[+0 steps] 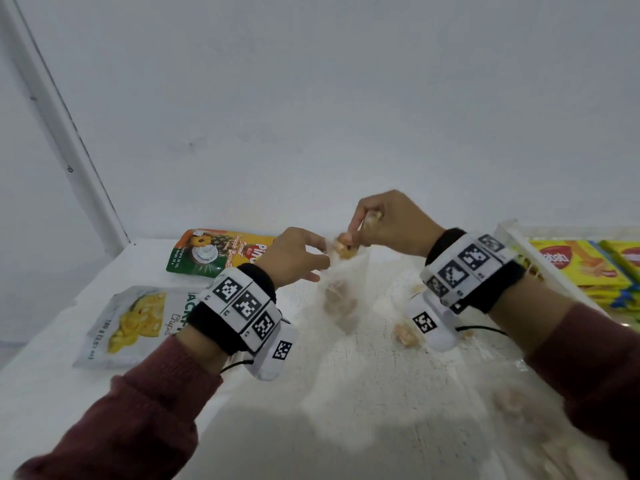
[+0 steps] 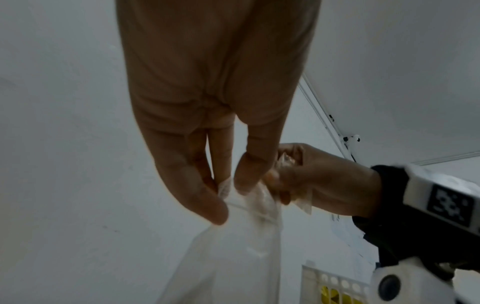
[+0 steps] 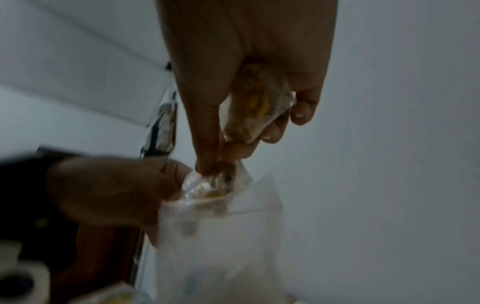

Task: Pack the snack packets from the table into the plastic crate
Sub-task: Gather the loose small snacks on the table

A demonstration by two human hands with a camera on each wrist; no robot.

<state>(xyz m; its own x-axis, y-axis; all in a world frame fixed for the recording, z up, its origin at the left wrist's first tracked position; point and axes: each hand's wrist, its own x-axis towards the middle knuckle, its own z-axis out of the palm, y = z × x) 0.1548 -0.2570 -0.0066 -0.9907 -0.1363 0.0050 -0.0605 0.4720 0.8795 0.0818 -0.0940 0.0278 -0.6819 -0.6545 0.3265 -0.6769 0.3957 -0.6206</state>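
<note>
**Clear bag held up between both hands**

Clear plastic forms the bag (image 1: 341, 292) raised above the white table (image 1: 69, 393). The left hand (image 1: 294, 258) pinches its top edge. The right hand (image 1: 388, 225) grips a small wrapped snack (image 3: 257, 107) in its palm and pinches another snack piece (image 1: 344, 245) at the bag's mouth. Two snack packets, one green and orange (image 1: 218, 252), one grey and yellow (image 1: 138, 323), lie flat on the table to the left. The white plastic crate (image 1: 519, 251) stands at the right, with yellow boxes (image 1: 575, 268) inside.

Both hands (image 1: 294, 252) (image 1: 388, 220) raised, pinching.
</note>
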